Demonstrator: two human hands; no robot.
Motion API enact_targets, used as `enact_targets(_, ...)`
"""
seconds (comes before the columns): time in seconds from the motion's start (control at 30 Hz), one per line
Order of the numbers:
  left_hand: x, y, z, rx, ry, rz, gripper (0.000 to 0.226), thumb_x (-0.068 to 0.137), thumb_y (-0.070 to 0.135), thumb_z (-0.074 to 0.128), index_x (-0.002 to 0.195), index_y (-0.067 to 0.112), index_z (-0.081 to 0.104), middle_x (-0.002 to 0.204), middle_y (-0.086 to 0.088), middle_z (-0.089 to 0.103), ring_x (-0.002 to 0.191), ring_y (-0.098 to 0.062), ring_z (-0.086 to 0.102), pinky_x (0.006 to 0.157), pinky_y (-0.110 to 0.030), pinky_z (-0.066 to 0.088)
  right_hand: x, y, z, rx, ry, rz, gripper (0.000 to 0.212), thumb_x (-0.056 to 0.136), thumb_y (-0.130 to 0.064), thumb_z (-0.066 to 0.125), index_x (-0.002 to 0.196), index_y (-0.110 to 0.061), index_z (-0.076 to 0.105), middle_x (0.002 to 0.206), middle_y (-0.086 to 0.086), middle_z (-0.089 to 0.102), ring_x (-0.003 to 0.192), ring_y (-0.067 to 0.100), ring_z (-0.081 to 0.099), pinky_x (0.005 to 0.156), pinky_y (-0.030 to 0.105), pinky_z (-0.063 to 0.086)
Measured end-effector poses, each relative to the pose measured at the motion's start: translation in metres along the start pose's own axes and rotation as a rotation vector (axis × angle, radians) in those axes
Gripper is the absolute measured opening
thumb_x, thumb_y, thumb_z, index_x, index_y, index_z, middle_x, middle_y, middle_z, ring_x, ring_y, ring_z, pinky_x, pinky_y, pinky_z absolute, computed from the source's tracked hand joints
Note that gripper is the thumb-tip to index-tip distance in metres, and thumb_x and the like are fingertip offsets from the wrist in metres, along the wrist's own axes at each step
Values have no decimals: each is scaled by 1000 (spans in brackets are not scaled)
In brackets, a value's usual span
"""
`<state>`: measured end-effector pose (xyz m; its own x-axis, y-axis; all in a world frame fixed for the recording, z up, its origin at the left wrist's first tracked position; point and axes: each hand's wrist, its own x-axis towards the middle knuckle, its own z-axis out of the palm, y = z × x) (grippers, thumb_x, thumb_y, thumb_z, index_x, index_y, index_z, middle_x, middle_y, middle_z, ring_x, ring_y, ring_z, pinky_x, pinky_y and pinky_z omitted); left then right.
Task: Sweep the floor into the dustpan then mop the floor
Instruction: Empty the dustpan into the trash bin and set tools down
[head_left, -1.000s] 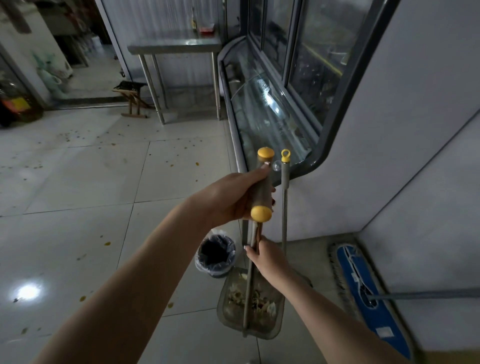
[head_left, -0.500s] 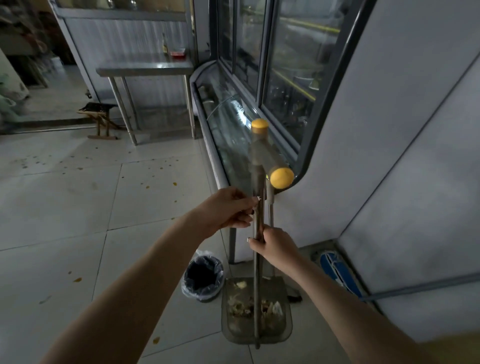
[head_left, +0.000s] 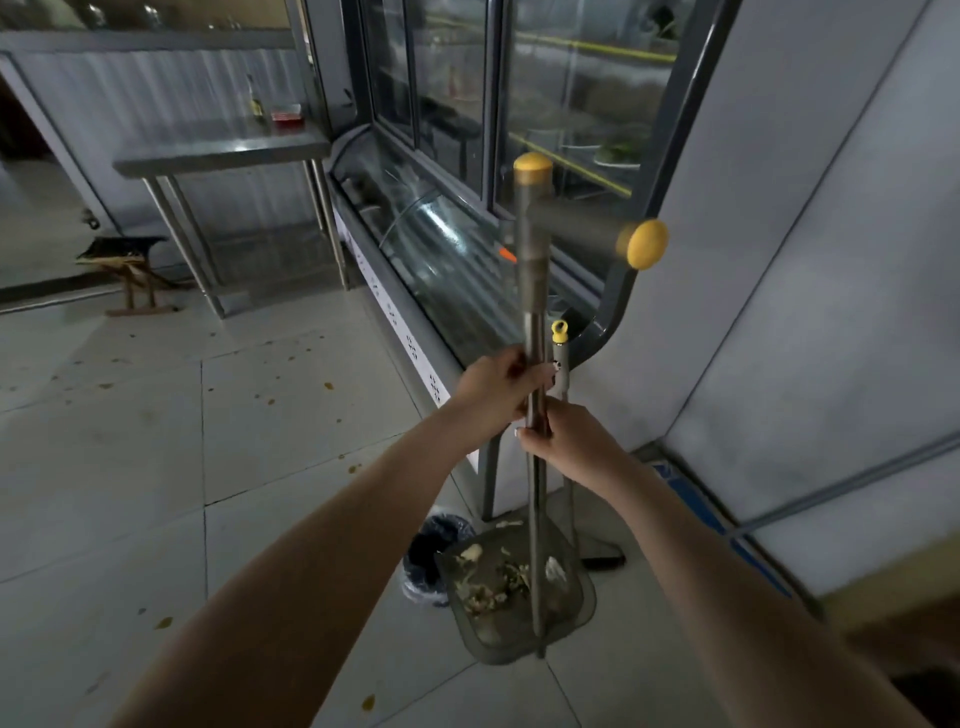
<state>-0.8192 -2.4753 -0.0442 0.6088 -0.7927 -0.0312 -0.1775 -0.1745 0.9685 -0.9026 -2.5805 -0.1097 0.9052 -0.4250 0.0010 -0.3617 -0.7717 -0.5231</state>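
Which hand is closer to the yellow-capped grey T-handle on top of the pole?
Left. The left hand grips the metal pole higher up, below the yellow-capped grey T-handle; the right hand grips the same pole just beneath the left, farther from it.

A steel table (head_left: 223, 153) stood against the far wall with a bottle (head_left: 254, 104) and a red container (head_left: 285, 115) on top, a low wooden stool (head_left: 124, 247) near its legs, a glass display case (head_left: 441, 244) adjoining its right end, and a bag-lined bin (head_left: 428, 556) by the case's near leg.
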Motion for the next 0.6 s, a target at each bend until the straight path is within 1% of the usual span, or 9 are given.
enact_targets(0.1, -5, -8, -17, -27, 51, -2, 8, 91, 26, 58, 83, 26, 55, 98, -9, 69, 93, -24, 67, 82, -42, 56, -7, -15, 19, 99, 51, 42, 16, 89, -37, 58, 81, -25, 51, 69, -6, 62, 61, 7, 60, 53, 19, 46)
enact_targets(0.17, -6, -15, -30, -76, 73, -14, 9, 90, 25, 59, 82, 24, 55, 94, -6, 69, 91, -23, 68, 78, -39, 58, -16, -18, 37, 154, -15, 80, 19, 87, -39, 63, 90, -21, 55, 79, -6, 64, 71, 6, 64, 63, 19, 53)
enact_targets(0.23, -8, -20, -46, -84, 76, -2, 9, 90, 25, 59, 81, 25, 56, 87, 2, 69, 86, -18, 67, 69, -30, 58, -24, -16, 60, 188, -109, 142, 22, 85, -35, 66, 95, -18, 57, 88, -5, 65, 79, 8, 65, 73, 23, 56)
enact_targets(0.3, -7, -26, -62, -97, 74, 0, 8, 90, 26, 59, 83, 24, 57, 85, 4, 69, 85, -16, 67, 69, -29, 57, -27, -13, 86, 204, -173, 223, 25, 84, -32, 68, 99, -13, 59, 92, -1, 66, 84, 13, 65, 79, 29, 56)
enact_targets(0.37, -3, -33, -75, -132, 61, -14, 6, 90, 26, 59, 86, 22, 57, 86, 3, 69, 86, -15, 68, 69, -28, 58, -25, -10, 112, 219, -238, 310, 31, 84, -32, 70, 103, -10, 58, 94, 3, 65, 84, 16, 64, 76, 29, 55)
enact_targets(0.47, 3, -41, -87, -176, 20, -35, 3, 90, 23, 58, 88, 21, 58, 85, 4, 70, 79, -6, 69, 60, -19, 56, -21, -9, 146, 239, -315, 399, 32, 84, -35, 69, 105, -14, 57, 81, -5, 61, 71, 8, 59, 56, 15, 45)
enact_targets(0.5, 7, -45, -90, -182, 4, -36, 3, 90, 23, 58, 88, 21, 59, 84, 4, 70, 77, -3, 69, 58, -17, 55, -18, -9, 156, 244, -320, 423, 34, 84, -36, 68, 109, -16, 57, 79, -8, 60, 69, 5, 58, 55, 14, 43)
enact_targets(0.53, 12, -50, -94, -190, -8, -37, 2, 90, 22, 58, 88, 21, 59, 84, 5, 70, 75, -1, 69, 57, -16, 54, -12, -8, 164, 260, -306, 442, 38, 83, -38, 69, 114, -18, 58, 82, -9, 62, 72, 6, 60, 59, 15, 45)
enact_targets(0.6, 24, -59, -103, -205, -24, -53, 4, 91, 21, 58, 87, 21, 59, 84, 4, 70, 73, 0, 68, 55, -15, 53, 0, -3, 180, 278, -316, 476, 41, 80, -40, 70, 116, -22, 59, 94, -7, 67, 88, 12, 65, 76, 25, 53)
